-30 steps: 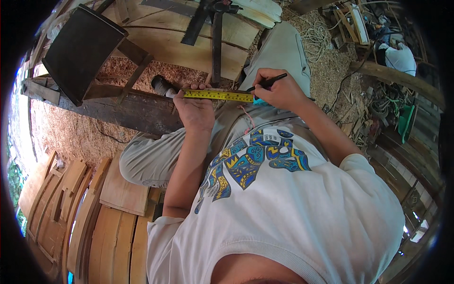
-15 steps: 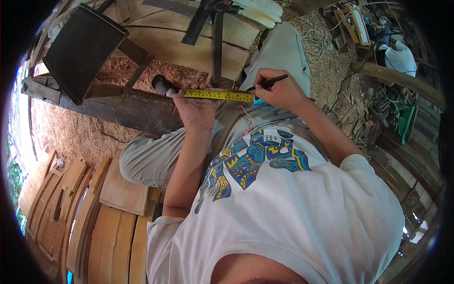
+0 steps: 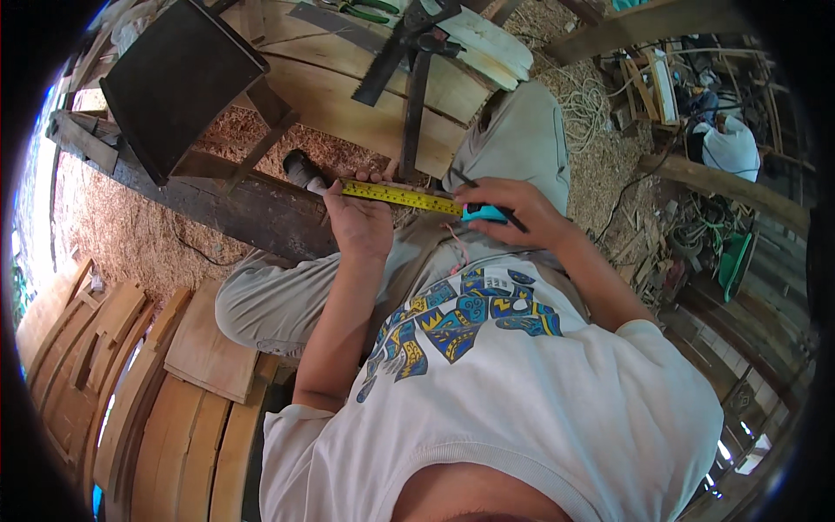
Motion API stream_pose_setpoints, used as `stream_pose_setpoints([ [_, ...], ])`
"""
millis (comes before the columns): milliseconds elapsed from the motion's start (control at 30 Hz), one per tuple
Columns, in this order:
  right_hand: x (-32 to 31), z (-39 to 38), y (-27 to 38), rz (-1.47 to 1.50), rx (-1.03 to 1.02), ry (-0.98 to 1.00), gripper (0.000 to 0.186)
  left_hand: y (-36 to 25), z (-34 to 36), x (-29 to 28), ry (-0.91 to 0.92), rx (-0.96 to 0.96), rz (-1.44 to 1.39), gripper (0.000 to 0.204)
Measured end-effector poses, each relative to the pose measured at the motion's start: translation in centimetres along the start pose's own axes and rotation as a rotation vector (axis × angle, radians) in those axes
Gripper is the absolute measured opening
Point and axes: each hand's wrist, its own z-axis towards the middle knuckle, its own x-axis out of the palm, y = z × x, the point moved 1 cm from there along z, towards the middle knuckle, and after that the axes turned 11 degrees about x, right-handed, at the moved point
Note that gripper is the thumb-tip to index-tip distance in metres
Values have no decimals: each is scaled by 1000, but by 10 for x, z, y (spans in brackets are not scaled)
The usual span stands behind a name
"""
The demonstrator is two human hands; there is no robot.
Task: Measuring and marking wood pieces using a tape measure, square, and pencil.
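A yellow tape blade (image 3: 400, 195) stretches between my two hands above my lap. My left hand (image 3: 362, 224) is closed on its free end, with the thumb on the near side and fingertips showing beyond the far edge. At the other end my right hand (image 3: 532, 209) is closed round the teal tape measure case (image 3: 484, 214). A black pen (image 3: 516, 221) is held in that same hand, slanting across the fingers. Something thin and pale lies along the far edge of the blade; its kind is unclear.
Beyond my hands, a handsaw (image 3: 381, 73) and a dark hammer (image 3: 417, 109) rest on wooden boards (image 3: 330, 94). A dark-topped stool (image 3: 183, 87) stands at the left by a heavy beam (image 3: 217, 204). Cut planks (image 3: 187, 435) fill the lower left. Rope (image 3: 584, 122) lies on shavings.
My right hand has turned, exposing more of the teal case. The pen has swung from pointing away from the blade to slanting across the hand. The whole view has shifted slightly.
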Motion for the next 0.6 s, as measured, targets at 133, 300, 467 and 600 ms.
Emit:
stream_pose_setpoints([
  [133, 4, 11, 1, -126, -135, 71, 31, -4, 14, -14, -9, 24, 18, 24],
  [300, 11, 24, 2, -119, -63, 18, 29, -17, 16, -3, -14, 67, 60, 31],
  [467, 15, 61, 11, -28, -89, -92, 32, -36, 14, 1, -11, 259, 112, 49],
  [600, 4, 92, 26, 91, 47, -199, 41, -33, 14, -10, 29, 261, 188, 66],
])
